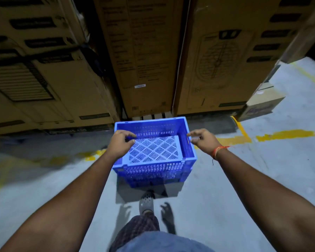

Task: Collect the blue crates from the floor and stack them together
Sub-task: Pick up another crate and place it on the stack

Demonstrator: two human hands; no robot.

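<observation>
- One camera only, worn on the person's head, wide-angle, so straight edges bow near the borders.
- It faces forward and steeply down, past both forearms to the grey concrete floor (262, 170).
- Close range: the tall brown cardboard cartons (147, 57) ahead fill the upper half.

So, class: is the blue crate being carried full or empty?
Empty: the blue crate shows its bare perforated floor, with nothing lying inside.
</observation>
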